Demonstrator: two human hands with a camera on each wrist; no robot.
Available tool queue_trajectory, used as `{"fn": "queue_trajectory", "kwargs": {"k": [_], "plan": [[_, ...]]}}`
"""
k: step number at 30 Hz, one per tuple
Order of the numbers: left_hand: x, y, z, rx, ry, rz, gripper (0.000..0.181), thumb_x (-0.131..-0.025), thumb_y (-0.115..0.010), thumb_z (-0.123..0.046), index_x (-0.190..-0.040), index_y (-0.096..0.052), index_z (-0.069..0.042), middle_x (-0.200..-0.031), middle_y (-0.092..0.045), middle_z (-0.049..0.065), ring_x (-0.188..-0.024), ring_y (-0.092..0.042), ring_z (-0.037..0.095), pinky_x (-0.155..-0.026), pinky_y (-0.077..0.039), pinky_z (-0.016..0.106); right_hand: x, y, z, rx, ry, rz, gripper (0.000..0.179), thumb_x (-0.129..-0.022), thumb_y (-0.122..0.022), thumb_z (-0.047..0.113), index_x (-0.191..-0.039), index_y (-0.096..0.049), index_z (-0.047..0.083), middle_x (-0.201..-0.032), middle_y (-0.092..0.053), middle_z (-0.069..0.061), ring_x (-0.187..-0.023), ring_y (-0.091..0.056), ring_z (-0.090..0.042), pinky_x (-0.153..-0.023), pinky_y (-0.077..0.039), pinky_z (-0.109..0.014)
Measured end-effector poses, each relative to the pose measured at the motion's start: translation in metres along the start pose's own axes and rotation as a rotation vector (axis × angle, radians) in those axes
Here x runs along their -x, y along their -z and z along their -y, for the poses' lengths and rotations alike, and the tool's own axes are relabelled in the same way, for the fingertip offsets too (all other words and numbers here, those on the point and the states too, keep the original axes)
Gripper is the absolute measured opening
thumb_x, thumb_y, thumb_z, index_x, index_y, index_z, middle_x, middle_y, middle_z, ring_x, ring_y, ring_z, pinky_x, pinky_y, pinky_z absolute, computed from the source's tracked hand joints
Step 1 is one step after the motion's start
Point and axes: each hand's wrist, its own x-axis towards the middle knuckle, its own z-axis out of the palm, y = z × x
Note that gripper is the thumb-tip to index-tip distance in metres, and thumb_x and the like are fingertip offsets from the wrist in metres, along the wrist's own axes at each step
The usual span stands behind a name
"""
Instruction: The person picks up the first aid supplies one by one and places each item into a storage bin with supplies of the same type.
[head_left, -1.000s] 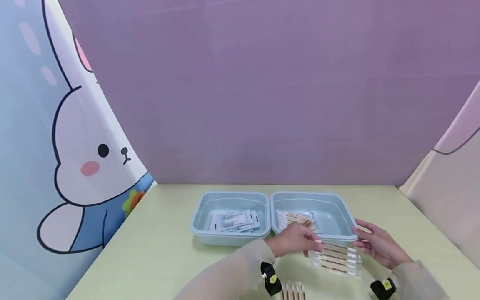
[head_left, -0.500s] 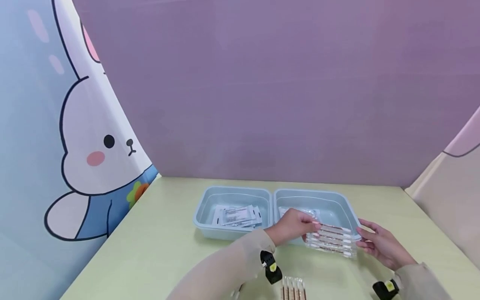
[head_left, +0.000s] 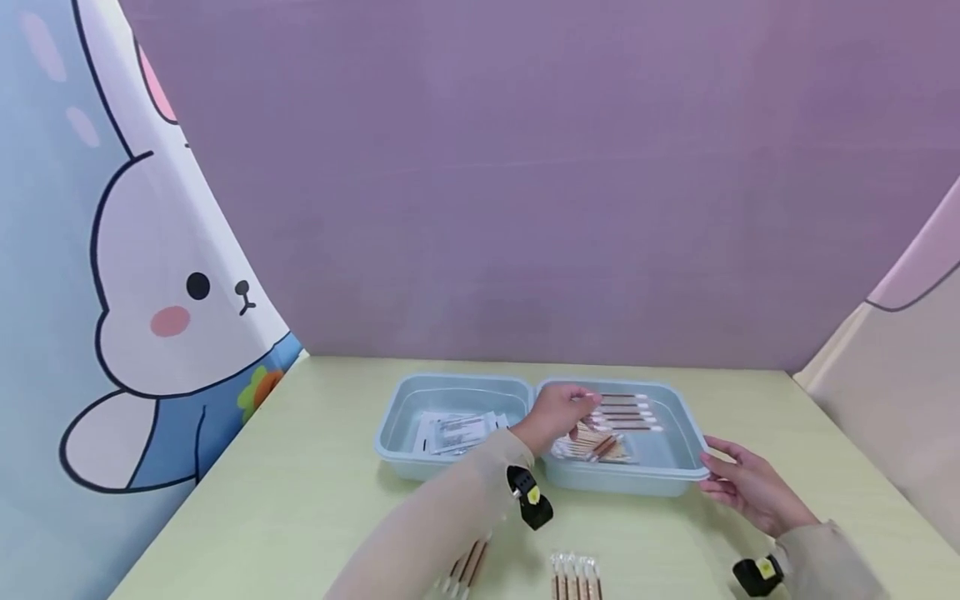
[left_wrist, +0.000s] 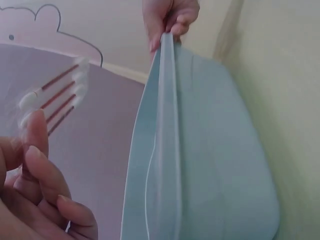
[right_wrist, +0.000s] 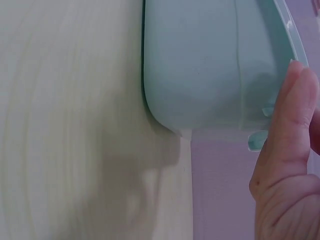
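My left hand pinches the end of a clear pack of cotton swabs with brown sticks and white tips. It holds the pack over the right light-blue plastic bin. In the left wrist view, thumb and fingers close on one end of the swab pack. My right hand grips the right bin's rim at its front right corner; the right wrist view shows that hand against the rim. Inside this bin, below my left hand, lies bagged swabs with pale sticks and a few darker ones.
The left light-blue bin, beside the right one, holds several flat white packets. Near the table's front edge lie a swab pack and, partly behind my left sleeve, more brown-stick swabs. A purple backdrop stands behind.
My left hand has carried the swab pack up and away from me, from in front of the right bin to over it. My right hand stays on the rim; the head view shifted slightly.
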Motion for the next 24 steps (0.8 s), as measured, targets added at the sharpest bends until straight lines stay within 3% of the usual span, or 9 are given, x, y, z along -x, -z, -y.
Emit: {"fn": "queue_trajectory", "kwargs": {"k": [3,6,17,24], "plan": [[-0.007,0.002,0.001,0.018,0.029,-0.044,0.023,-0.095,-0.06,-0.02,-0.105,-0.07,-0.003,-0.074,-0.067,0.001,-0.044,-0.042,0.009,-0.046,-0.037,0.021,0.0,-0.002,0.0,0.015,0.002,0.001,0.062,-0.099,-0.053,0.01,-0.14,-0.014,-0.015,-0.079,-0.065,-0.007,-0.066,-0.067,-0.013,-0.065,-0.055,-0.026],[-0.012,0.002,0.001,0.024,0.052,-0.082,0.023,-0.095,-0.06,-0.022,-0.103,-0.07,-0.003,-0.074,-0.067,0.001,-0.043,-0.042,0.009,-0.047,-0.038,0.022,0.0,-0.002,-0.001,0.019,0.001,-0.002,0.068,-0.1,-0.051,0.01,-0.143,-0.004,-0.013,-0.078,-0.065,-0.007,-0.066,-0.067,-0.012,-0.065,-0.055,-0.026],[-0.021,0.01,0.008,-0.021,0.091,-0.139,0.026,-0.093,-0.064,-0.025,-0.1,-0.073,-0.002,-0.077,-0.063,0.0,-0.041,-0.044,0.008,-0.055,-0.05,0.029,-0.005,-0.006,0.002,0.032,-0.009,0.004,0.069,-0.099,-0.051,0.009,-0.144,-0.004,-0.013,-0.078,-0.065,-0.006,-0.066,-0.067,-0.011,-0.065,-0.054,-0.024],[-0.027,0.009,0.006,-0.015,0.136,-0.117,0.028,-0.096,-0.06,-0.023,-0.11,-0.07,0.0,-0.083,-0.069,0.005,-0.042,-0.047,0.008,-0.066,-0.054,0.035,-0.005,-0.003,0.001,0.037,-0.022,-0.01,0.066,-0.1,-0.048,0.007,-0.145,-0.003,-0.012,-0.077,-0.065,-0.006,-0.064,-0.066,-0.01,-0.064,-0.054,-0.024]]}}
